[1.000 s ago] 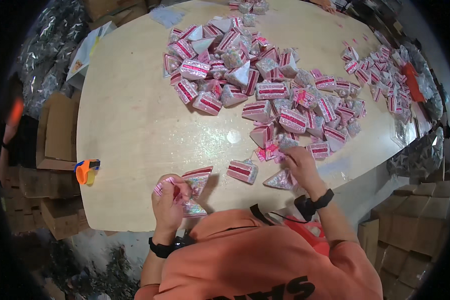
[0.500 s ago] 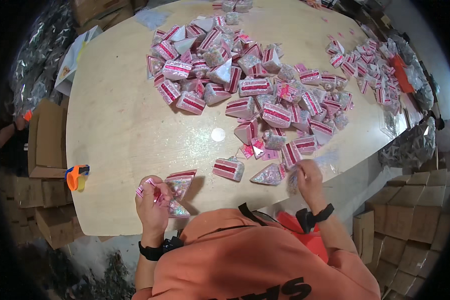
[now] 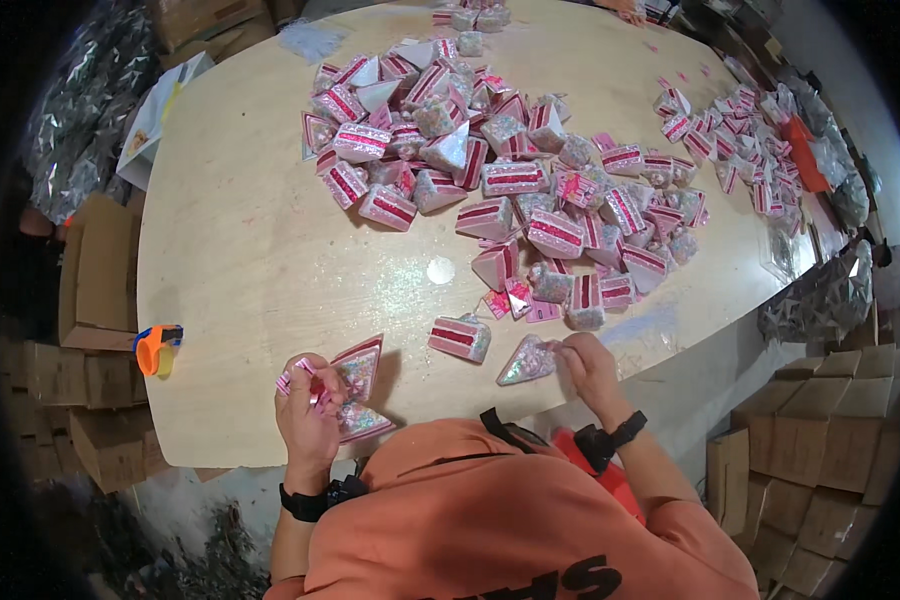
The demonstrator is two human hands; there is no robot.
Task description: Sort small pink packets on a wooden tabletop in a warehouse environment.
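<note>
the curled left hand [image 3: 308,412] is gripping striped pink strips [image 3: 298,378] by 2 glittery pink wedges [image 3: 359,366], while the right hand [image 3: 590,370] is pinching 1 sparkly silver-pink triangle [image 3: 525,362].

Near the left edge of the pale wooden tabletop [image 3: 240,220] sits a small orange, blue and yellow implement [image 3: 153,355], and a wispy whitish-blue tuft [image 3: 310,41] lies toward the far side. Beyond that left edge are an open brown carton [image 3: 98,270], a white box [image 3: 138,165] standing against the rim, and a heap of crinkled silver bags [image 3: 88,110]. To the right, a red sheet [image 3: 805,158] lies beside shiny silver wrapping [image 3: 828,295], with stacked cardboard boxes [image 3: 820,430] below, near the lower right.
</note>
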